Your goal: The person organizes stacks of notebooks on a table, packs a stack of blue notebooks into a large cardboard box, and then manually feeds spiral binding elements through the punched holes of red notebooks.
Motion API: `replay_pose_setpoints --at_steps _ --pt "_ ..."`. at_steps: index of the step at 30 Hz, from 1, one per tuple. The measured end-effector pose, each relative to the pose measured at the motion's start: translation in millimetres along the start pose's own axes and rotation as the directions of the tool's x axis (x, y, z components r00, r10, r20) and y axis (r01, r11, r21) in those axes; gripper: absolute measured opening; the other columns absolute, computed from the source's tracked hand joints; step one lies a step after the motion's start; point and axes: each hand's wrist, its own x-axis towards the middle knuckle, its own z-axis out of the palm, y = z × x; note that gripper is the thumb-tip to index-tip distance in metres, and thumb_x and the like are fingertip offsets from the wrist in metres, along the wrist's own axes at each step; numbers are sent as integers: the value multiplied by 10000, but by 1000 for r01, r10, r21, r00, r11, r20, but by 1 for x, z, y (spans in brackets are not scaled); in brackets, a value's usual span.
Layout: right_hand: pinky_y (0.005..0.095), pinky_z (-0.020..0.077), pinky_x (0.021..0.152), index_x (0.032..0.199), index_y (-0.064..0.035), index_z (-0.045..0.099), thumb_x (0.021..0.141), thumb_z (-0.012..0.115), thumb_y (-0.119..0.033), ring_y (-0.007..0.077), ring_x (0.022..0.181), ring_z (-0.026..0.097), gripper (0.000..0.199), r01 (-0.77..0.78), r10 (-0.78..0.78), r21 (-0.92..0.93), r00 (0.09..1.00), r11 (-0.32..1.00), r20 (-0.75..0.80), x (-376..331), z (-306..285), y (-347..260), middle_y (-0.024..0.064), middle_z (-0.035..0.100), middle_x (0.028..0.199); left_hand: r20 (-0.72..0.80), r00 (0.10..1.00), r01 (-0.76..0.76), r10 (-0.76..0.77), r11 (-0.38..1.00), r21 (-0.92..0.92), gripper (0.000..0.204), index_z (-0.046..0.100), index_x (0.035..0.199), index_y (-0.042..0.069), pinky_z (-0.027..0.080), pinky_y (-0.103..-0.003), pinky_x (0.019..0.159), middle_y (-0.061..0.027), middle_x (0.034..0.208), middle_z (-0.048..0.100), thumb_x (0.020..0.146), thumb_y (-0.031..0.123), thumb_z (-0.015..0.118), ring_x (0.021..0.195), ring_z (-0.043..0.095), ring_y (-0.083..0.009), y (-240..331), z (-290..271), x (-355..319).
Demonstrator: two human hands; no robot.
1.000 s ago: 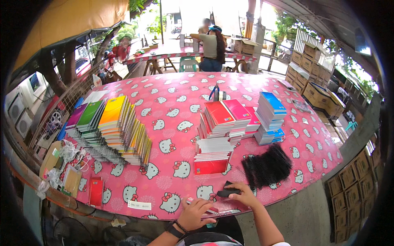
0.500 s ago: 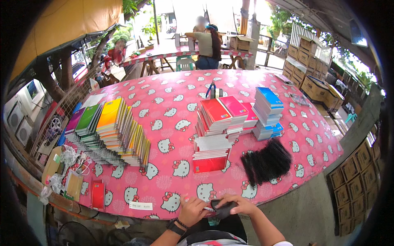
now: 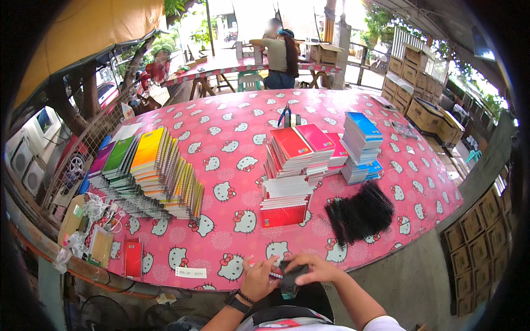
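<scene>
- From the head view, both hands met at the near edge of the surface (image 3: 232, 143), which wore a pink cloth printed with white cartoon cats.
- The left hand (image 3: 258, 278) and the right hand (image 3: 313, 268) together grasped a small dark object (image 3: 291, 276), fingers curled round it; I could not tell what kind of thing it was.
- A white rectangular label (image 3: 191, 272) lay flat near the front edge, left of the hands, and a small red packet (image 3: 133, 258) lay further left.
- Clear-wrapped brown packets (image 3: 100, 246) sat in a heap at the left corner beside crumpled plastic.
- Cardboard boxes (image 3: 428, 113) stood stacked beyond the far right side of the surface, closed, so their contents were hidden.
- More brown cartons (image 3: 475, 220) were lined up low along the right edge.
- Half a second before, the hands had been lower in the picture, at the person's lap; here they sat at the cloth's edge, the dark object held between them throughout.
- A second before, the right hand had been reaching out toward the black spiral bindings (image 3: 360, 212), which lay where they had been.
- Fanned spiral notebooks (image 3: 152, 171) in many colours, the red notebook stacks (image 3: 292, 160) and the blue stack (image 3: 360, 146) had not shifted.
- Another person (image 3: 279, 52) stood at a far table.
</scene>
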Motion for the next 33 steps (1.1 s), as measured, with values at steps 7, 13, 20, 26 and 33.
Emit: replay_pose_setpoints --at_steps 7,13,20,26,33 --pt "377 366 940 1010 -67 655 680 713 -426 282 1074 519 492 -10 24 163 996 987 -87 -1 1 19 165 591 1093 -122 919 205 -375 719 -665 736 419 1203 62 348 -363 913 -70 1060 524 618 233 832 983 518 -189 -38 8 -6" --pt "358 396 888 1006 -63 648 713 705 -361 246 999 550 422 -10 20 153 997 988 -70 8 -3 14 129 595 1053 68 938 265 -340 574 -775 513 422 1091 49 399 -275 824 -33 944 473 731 178 765 894 474 -132 -60 28 -21" --pt "359 384 913 1002 -58 637 715 694 -379 248 1048 528 434 16 -14 97 1000 995 -23 18 -8 10 130 583 1085 73 964 221 -257 615 -757 380 414 1024 52 375 -283 829 -49 948 432 790 147 699 895 438 -141 -69 36 -23" --pt "367 381 918 999 -55 629 718 688 -357 255 1091 509 417 -125 130 76 989 989 -74 19 -1 24 138 592 1080 53 970 194 -236 632 -750 358 413 1007 49 381 -287 814 -59 928 447 800 153 686 873 448 -152 -65 31 -26" --pt "355 388 907 963 -40 640 720 690 -362 223 1018 532 406 -47 59 116 993 992 -99 33 4 8 125 610 996 85 964 224 -250 605 -764 345 419 1001 53 404 -300 804 -48 902 475 800 146 683 881 485 -150 -61 26 -25"
